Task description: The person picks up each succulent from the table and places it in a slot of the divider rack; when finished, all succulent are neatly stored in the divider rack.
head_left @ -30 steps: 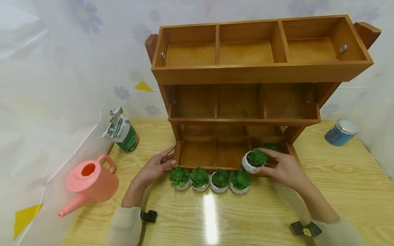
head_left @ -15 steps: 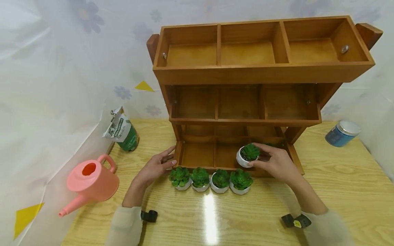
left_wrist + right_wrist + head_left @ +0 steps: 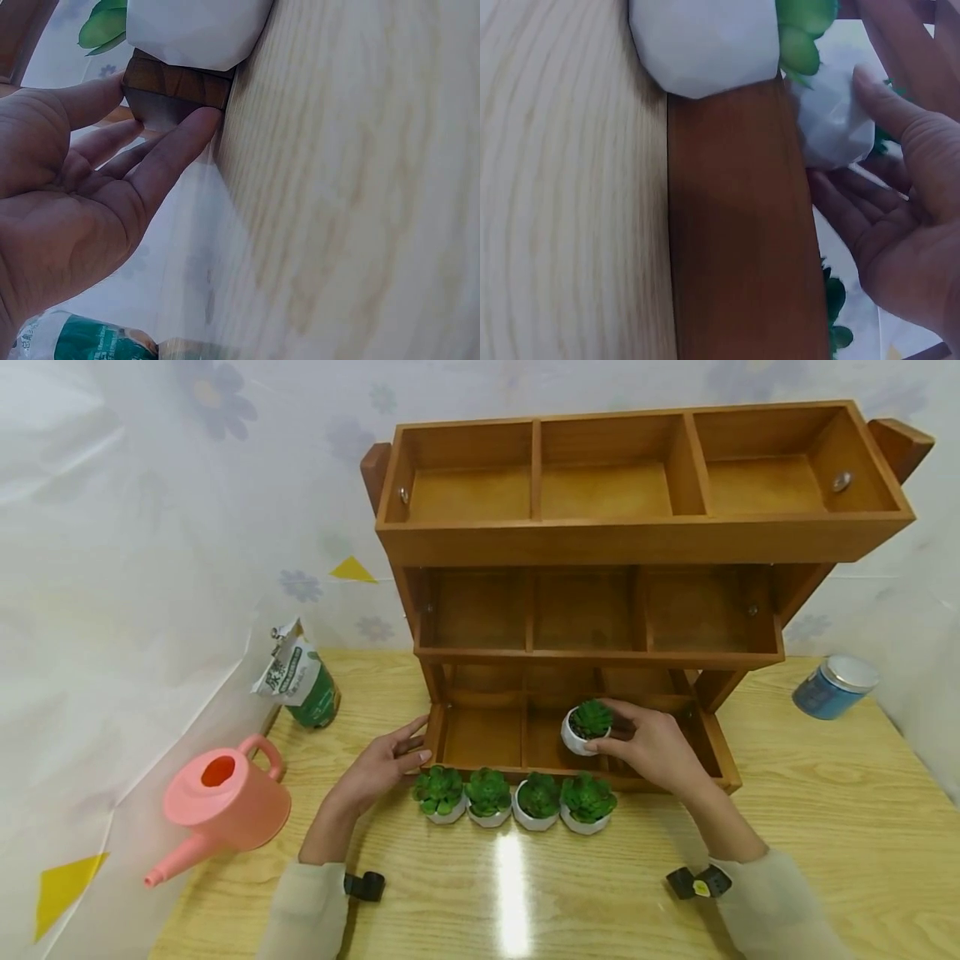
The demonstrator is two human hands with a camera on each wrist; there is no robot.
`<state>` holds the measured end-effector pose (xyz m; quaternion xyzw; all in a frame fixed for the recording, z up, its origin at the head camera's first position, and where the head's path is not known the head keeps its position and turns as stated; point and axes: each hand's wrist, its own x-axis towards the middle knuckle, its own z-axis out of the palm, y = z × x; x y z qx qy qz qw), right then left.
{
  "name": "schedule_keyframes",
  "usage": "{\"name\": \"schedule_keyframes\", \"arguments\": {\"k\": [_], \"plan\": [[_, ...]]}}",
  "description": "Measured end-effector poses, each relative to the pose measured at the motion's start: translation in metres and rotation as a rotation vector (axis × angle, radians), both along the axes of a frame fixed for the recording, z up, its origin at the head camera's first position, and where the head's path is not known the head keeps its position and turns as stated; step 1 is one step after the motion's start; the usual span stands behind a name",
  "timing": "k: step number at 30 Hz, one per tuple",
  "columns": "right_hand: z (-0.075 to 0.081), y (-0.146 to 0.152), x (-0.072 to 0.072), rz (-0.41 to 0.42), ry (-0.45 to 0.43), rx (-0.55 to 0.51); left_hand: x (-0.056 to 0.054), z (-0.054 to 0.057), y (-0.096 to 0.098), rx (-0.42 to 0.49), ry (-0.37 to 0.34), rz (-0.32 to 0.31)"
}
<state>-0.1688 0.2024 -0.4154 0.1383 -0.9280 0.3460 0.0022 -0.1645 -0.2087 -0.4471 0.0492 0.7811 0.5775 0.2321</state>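
In the head view, my right hand [image 3: 651, 743] pinches a small potted succulent [image 3: 587, 725], its white faceted pot between thumb and fingers. The pot is over the middle compartment of the bottom tier of a brown wooden plant shelf [image 3: 645, 545]. My left hand [image 3: 378, 768] holds the front left corner of that tier; in the left wrist view thumb and fingers [image 3: 180, 142] bracket the wooden end [image 3: 176, 86]. A row of several potted succulents [image 3: 536, 802] stands along the shelf's front edge. Another succulent [image 3: 838, 311] shows beyond the front board in the right wrist view.
A pink watering can [image 3: 232, 802] stands at the left, with a clipped green and white bag [image 3: 303, 685] behind it. At the right is a blue jar with a silver lid [image 3: 834, 687]. The shelf's upper tiers overhang the bottom one.
My right hand has carried the potted succulent left and back, from the right end of the front row to over the bottom middle compartment. The left hand stays at the shelf corner.
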Motion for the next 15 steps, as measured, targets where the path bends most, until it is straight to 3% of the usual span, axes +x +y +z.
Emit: {"name": "schedule_keyframes", "arguments": {"k": [15], "plan": [[-0.005, -0.024, -0.007, 0.043, -0.045, 0.027, -0.001, -0.002, -0.001, -0.001, -0.01, 0.013]]}}
